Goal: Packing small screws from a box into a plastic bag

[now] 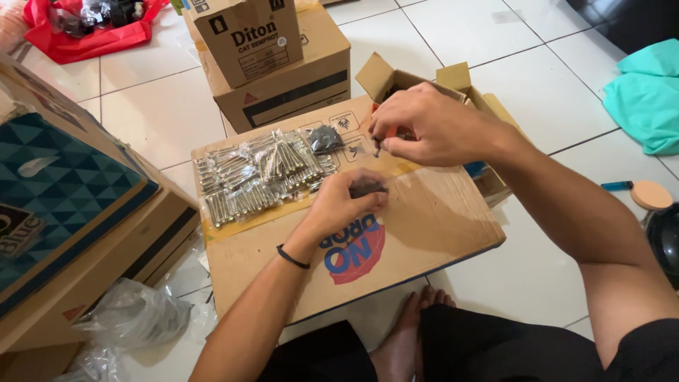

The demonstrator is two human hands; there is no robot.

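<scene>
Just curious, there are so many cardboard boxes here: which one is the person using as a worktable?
The flat box lying right before the person's legs: both hands work over it, and packets of silver bolts lie on top.

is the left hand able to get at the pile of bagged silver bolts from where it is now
Probably yes. The left hand rests on the flat cardboard box just right of the bagged silver bolts, with bare cardboard between them. The right hand works farther back and does not block it, though the left hand already pinches a small dark piece.

Small dark screw (377,148) pinched upright; dark piece (368,189) flat on cardboard.
</scene>
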